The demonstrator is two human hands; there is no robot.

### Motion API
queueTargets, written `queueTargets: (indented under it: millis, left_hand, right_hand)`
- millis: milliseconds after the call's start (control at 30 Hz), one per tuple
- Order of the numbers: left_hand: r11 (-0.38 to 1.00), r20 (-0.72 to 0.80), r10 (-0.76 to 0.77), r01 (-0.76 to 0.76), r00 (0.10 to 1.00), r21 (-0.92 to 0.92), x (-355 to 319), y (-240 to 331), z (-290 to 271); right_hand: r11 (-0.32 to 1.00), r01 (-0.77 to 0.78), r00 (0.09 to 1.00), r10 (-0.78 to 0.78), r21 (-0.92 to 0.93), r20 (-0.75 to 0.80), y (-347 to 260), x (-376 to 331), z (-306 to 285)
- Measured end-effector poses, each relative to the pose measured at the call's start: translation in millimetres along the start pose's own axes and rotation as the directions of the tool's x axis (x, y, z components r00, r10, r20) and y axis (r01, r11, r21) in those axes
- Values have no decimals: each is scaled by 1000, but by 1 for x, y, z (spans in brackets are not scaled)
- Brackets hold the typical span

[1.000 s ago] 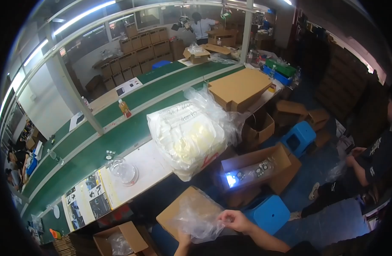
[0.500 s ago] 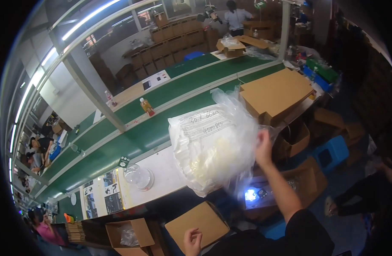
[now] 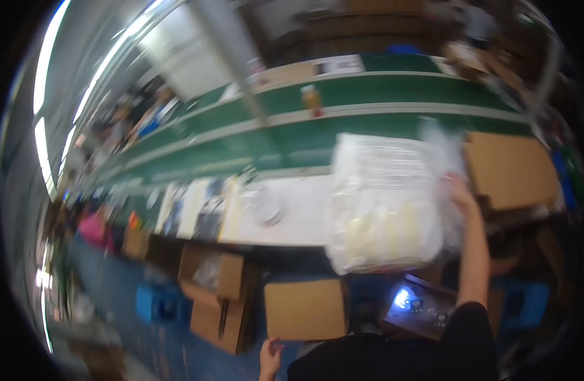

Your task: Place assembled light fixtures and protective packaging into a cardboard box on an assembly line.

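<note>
A big white package (image 3: 386, 203) with faint lines of marking leans over the front edge of the workbench. Loose clear plastic (image 3: 446, 152) stands up along its right side. My right hand (image 3: 457, 190) reaches up there, its blurred fingers closed on the plastic. Low in the picture, my left hand (image 3: 270, 355) hangs beside the near left corner of a cardboard box (image 3: 305, 310). Its fingers are loosely bent and apart, with nothing in them.
A green conveyor (image 3: 292, 149) runs behind the white bench top (image 3: 292, 209), which bears a clear round container (image 3: 263, 204). A large carton (image 3: 511, 168) stands at right. Below are an open carton (image 3: 210, 270), a blue stool (image 3: 158, 303) and a bright light (image 3: 404, 298).
My view has swung left and blurred, so the bench and package appear further right and more level. My right hand stays at the plastic, and my left hand stays low by the cardboard box.
</note>
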State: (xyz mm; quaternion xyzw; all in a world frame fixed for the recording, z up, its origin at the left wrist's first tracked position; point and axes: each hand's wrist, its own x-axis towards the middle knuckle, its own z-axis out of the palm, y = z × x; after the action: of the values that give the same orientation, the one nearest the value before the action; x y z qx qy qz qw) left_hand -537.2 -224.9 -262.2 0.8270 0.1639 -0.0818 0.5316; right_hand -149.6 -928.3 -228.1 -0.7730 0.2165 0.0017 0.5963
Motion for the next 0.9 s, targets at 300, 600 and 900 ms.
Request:
queueTargets:
  millis: [300,600,900]
  left_hand:
    - [965,-123,-262,260,957,-32,-20,-23,5]
    - [947,58,-320,320,946,-1,-20,-67,29]
    - [936,86,-348,351,934,-28,-24,-70,28]
  right_hand:
    - [881,-45,996,78,471,-51,105,25,-60]
    - [502,136,972,-236,-854,16,203,167,-118]
    - [926,-212,971,164,312,172,110,60,-115]
